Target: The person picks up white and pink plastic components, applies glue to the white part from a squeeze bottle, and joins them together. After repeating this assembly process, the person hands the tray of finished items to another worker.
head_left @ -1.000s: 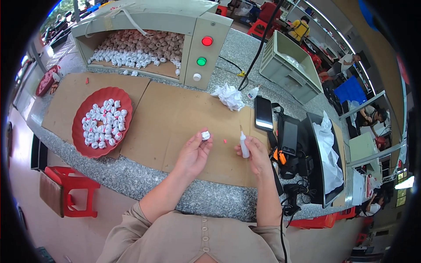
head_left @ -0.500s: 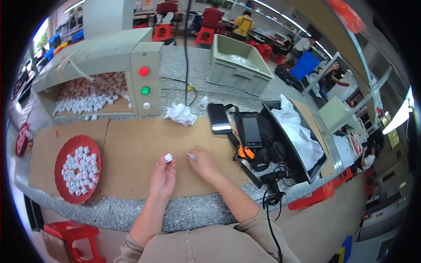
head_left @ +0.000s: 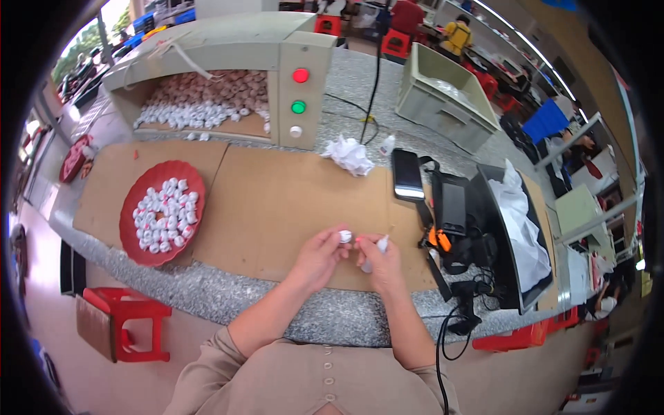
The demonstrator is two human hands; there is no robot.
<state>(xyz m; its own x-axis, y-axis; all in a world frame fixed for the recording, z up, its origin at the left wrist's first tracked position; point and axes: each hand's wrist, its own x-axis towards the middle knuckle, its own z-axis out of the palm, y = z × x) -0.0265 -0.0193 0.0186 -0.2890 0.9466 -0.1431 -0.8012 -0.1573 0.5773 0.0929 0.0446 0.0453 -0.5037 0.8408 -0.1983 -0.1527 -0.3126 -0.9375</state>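
Left hand [head_left: 319,254] and right hand [head_left: 379,261] meet fingertip-to-fingertip

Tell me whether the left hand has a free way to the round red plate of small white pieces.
Probably yes: bare brown cardboard lies between the left hand and the round red plate, though its fingers already pinch a small white piece.

Speckled stone counter [head_left: 207,297], red stool [head_left: 128,325] on pale floor, daylight upper left.
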